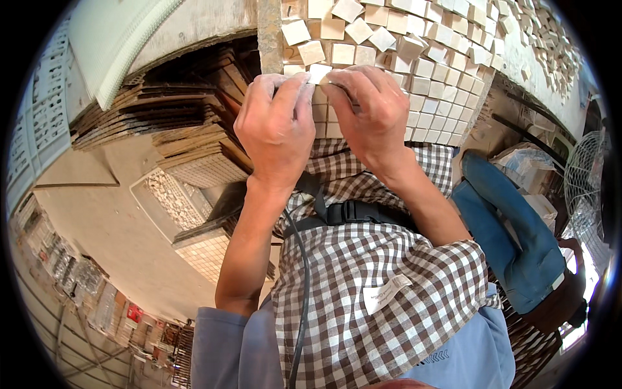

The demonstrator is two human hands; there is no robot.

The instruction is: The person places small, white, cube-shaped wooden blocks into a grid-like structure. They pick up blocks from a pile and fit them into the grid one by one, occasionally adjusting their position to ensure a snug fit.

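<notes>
My left hand and my right hand meet at the near part of a board covered with small square stone tiles. Fingers and thumbs are pinched together on both hands. A pale mosaic tile shows between the fingertips, touched from both sides. Under and beside my right hand, the tiles sit in tight, even rows. Farther off, loose cream tiles lie tilted and spaced apart on the board. The undersides of my fingers are hidden.
A strip of the board's edge runs left of the tiles. More loose tiles lie scattered at the far right. Stacked thin boards and a tray of tile pieces stand at left. Blue-clad legs and a wire fan guard are at right.
</notes>
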